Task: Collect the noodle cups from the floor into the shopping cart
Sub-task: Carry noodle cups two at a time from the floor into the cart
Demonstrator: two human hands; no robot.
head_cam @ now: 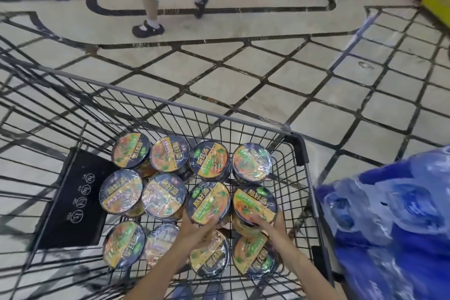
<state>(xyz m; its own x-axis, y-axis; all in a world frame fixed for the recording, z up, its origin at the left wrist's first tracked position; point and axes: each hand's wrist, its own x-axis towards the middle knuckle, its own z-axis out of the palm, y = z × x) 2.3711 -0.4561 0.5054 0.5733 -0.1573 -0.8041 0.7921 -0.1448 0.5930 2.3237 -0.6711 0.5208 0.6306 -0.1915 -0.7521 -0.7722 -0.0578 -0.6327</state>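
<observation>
Shopping cart (170, 105): dark metal wire mesh, with a matt black plastic panel (73, 197) at its left edge. Noodle cups (209, 200): printed lids under glossy, wrinkled clear plastic film. Floor (292, 75): smooth, polished beige tiles with dark inlay. Blue packs (389, 214): shiny plastic wrap.

Noodle cups (209, 163) packed the shopping cart (302, 148) right side, bare wire floor lay open along its left edge, blue bottle pack (394, 221) crowded outside the right rim.
</observation>
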